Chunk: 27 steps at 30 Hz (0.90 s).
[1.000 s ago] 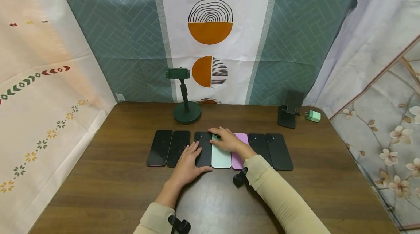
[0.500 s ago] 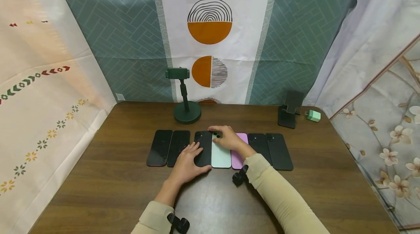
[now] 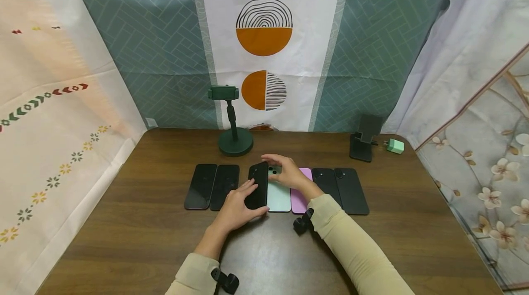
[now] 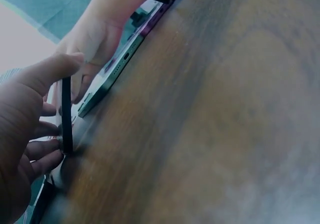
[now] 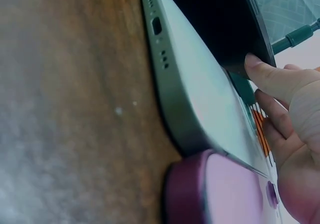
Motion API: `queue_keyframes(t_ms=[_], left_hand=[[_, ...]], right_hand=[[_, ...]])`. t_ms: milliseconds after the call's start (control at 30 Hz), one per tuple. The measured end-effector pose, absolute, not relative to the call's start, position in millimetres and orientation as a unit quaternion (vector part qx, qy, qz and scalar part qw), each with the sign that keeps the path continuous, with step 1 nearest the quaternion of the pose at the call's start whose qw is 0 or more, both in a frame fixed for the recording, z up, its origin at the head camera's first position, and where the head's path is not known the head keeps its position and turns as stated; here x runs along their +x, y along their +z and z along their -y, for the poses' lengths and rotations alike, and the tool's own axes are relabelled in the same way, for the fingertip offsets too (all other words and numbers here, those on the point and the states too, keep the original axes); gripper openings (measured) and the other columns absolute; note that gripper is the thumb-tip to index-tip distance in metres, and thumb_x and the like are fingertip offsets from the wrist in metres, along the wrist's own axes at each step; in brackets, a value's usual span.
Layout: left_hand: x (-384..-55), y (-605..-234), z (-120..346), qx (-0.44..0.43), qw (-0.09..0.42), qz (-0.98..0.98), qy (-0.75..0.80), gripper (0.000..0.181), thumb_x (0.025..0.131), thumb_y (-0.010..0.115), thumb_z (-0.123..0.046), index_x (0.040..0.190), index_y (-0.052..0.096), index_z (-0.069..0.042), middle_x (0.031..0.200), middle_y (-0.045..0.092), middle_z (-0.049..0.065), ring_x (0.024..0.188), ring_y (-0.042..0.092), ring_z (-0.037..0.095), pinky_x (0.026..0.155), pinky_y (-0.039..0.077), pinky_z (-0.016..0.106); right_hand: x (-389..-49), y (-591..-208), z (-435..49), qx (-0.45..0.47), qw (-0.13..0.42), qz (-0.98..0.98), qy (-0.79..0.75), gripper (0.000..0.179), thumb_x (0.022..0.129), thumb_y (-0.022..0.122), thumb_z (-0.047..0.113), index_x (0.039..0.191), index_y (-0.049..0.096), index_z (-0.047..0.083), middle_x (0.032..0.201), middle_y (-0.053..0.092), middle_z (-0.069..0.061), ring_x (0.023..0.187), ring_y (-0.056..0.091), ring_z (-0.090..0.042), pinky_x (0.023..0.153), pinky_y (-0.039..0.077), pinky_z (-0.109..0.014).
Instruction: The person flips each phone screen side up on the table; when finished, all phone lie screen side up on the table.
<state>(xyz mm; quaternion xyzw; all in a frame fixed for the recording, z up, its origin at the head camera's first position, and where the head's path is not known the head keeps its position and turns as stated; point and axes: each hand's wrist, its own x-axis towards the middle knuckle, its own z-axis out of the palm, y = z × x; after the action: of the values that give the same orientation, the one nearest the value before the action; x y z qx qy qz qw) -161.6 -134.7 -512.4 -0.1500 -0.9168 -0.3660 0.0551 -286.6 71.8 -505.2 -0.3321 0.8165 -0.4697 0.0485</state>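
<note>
A black phone stands tilted up on its long edge in the middle of a row of phones. My left hand holds its near end, thumb at the bottom edge and fingers along the left side. My right hand grips the far end; the right wrist view has its thumb on a corner of the dark screen. Directly right of it lies a mint green phone, partly under my right hand, then a pink phone. In the left wrist view, the raised phone appears edge-on.
Two dark phones lie left of my left hand, and two black phones lie at the row's right end. A green phone stand rises behind the row. Farther right are a black stand and a mint charger plug.
The black phone, flat on the table before, has been tilted up onto its edge. My right fingers have lifted slightly at its far end; my left hand has barely moved.
</note>
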Motion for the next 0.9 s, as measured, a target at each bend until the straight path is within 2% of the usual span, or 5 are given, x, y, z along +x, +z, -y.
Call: queue_keyframes(t_ms=[200,433,667,800,900], left_hand=[[-160.9,-513.4,135.5,-0.150,0.063,0.905,-0.393,0.072,0.080,0.084,-0.041,0.137,0.063,-0.002,0.148,0.053,0.012,0.134,0.052,0.034,0.108,0.039,0.063],[-160.5,-513.3,136.3,-0.148,0.068,0.893,-0.420,0.073,0.080,0.085,-0.039,0.138,0.062,-0.003,0.146,0.056,0.009,0.132,0.054,0.034,0.109,0.037,0.063],[-160.8,-516.1,137.5,-0.150,0.068,0.866,-0.472,0.071,0.081,0.085,-0.037,0.139,0.062,-0.003,0.144,0.058,0.009,0.127,0.059,0.030,0.100,0.052,0.049],[-161.2,-516.5,138.3,-0.156,0.068,0.845,-0.506,0.068,0.081,0.086,-0.033,0.138,0.062,-0.004,0.144,0.058,0.010,0.120,0.064,0.028,0.095,0.055,0.046],[-161.4,-516.0,138.9,-0.162,0.066,0.824,-0.539,0.064,0.082,0.086,-0.026,0.137,0.063,-0.003,0.142,0.059,0.012,0.118,0.065,0.030,0.091,0.057,0.044]], right_hand=[[-287.9,-503.0,-70.3,-0.338,0.067,-0.813,-0.469,0.070,0.080,0.083,-0.003,0.143,0.053,-0.002,0.137,0.062,-0.015,0.123,0.062,-0.032,0.106,0.048,-0.048],[-290.7,-505.1,-66.7,-0.355,0.086,-0.810,-0.458,0.075,0.079,0.084,-0.002,0.146,0.050,-0.003,0.137,0.062,-0.015,0.125,0.060,-0.033,0.106,0.047,-0.046],[-290.1,-504.0,-66.7,-0.343,0.089,-0.817,-0.455,0.077,0.080,0.085,0.004,0.147,0.048,-0.003,0.133,0.065,-0.016,0.122,0.063,-0.033,0.105,0.047,-0.051],[-291.3,-505.0,-67.1,-0.346,0.081,-0.827,-0.435,0.076,0.080,0.087,0.010,0.146,0.050,-0.003,0.126,0.069,-0.017,0.119,0.064,-0.033,0.104,0.048,-0.051],[-292.5,-505.2,-67.2,-0.345,0.087,-0.833,-0.424,0.077,0.081,0.087,0.015,0.146,0.050,-0.002,0.134,0.064,-0.018,0.125,0.060,-0.033,0.106,0.046,-0.050]])
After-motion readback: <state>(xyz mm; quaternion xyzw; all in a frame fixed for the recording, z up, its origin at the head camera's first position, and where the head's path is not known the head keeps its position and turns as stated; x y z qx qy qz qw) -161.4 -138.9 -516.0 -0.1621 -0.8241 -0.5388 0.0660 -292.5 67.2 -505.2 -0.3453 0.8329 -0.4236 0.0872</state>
